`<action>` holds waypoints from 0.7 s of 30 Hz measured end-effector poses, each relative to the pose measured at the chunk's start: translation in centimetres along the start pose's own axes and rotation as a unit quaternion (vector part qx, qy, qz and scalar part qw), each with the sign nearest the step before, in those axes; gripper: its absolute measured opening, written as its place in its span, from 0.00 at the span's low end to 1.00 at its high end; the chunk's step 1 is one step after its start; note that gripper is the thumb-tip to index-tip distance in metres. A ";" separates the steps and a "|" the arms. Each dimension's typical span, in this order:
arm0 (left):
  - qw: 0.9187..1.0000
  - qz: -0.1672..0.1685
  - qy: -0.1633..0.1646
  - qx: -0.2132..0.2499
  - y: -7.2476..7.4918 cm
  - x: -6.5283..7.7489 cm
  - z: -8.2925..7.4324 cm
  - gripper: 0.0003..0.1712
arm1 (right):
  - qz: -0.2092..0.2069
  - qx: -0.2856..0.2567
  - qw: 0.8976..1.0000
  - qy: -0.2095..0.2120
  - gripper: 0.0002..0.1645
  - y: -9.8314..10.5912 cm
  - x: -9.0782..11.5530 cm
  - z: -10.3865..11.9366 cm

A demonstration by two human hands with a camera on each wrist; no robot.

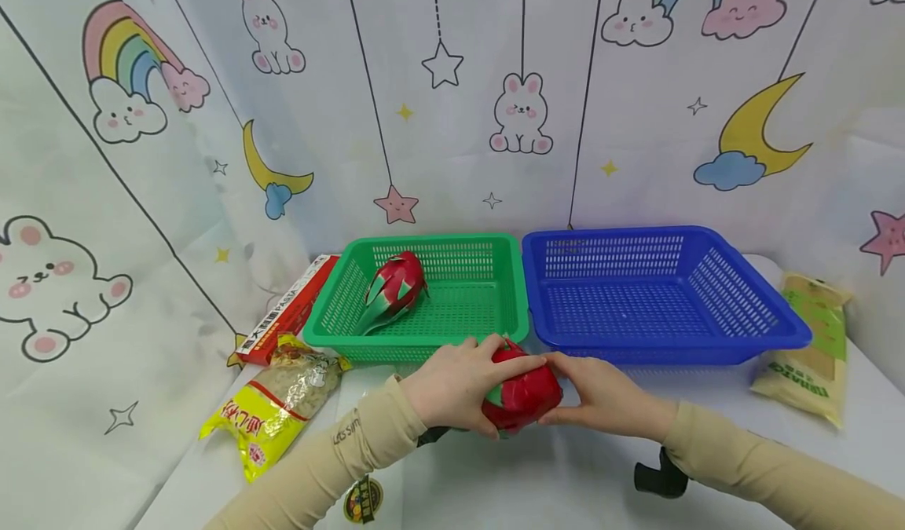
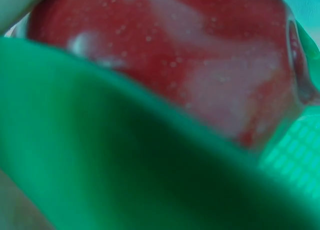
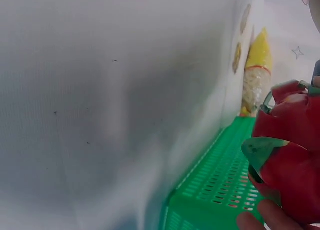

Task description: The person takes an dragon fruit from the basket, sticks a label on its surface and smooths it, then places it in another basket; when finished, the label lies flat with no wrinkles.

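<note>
A red dragon fruit [image 1: 530, 396] with green-tipped scales is held between both hands, in front of the two baskets. Across its left side and top, the left hand [image 1: 452, 389] grips it with spread fingers. Fingers and thumb of the right hand [image 1: 608, 396] pinch its right side. In the left wrist view the red skin [image 2: 175, 54] fills the upper part, with a blurred green shape in front. The right wrist view catches the held fruit [image 3: 295, 175] at its right edge, fingertips beneath. Another dragon fruit [image 1: 397, 283] lies in the green basket [image 1: 524, 310], on its left side.
Right of the green basket stands a blue basket [image 1: 601, 340]. A red pasta box [image 1: 290, 310] and a yellow bag [image 1: 279, 404] lie at left, close to a white package with a round logo [image 1: 364, 498]. A beige-green bag [image 1: 813, 349] lies at far right.
</note>
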State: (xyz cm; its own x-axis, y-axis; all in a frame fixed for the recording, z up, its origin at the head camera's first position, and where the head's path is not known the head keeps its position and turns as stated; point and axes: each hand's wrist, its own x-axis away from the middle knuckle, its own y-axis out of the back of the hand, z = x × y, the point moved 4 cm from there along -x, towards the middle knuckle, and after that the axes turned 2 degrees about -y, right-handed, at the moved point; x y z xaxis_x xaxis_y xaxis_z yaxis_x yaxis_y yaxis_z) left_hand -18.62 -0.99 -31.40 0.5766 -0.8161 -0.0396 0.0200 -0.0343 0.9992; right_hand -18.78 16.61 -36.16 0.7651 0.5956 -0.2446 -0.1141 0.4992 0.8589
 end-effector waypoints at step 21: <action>0.998 0.027 -0.048 -0.001 -2.7 -0.3 -0.9 0.56 | 0.060 -0.021 0.997 -0.033 0.38 -1.9 1.4 -0.5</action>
State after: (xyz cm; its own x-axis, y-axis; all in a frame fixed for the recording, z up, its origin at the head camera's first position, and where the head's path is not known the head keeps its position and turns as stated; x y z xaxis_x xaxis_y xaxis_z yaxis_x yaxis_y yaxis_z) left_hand -18.09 -0.13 -34.12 0.4958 -0.8683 0.0152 -0.0070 0.0135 0.9999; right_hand -17.79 16.85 -38.38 0.7840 0.6110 -0.1102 -0.2325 0.4535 0.8604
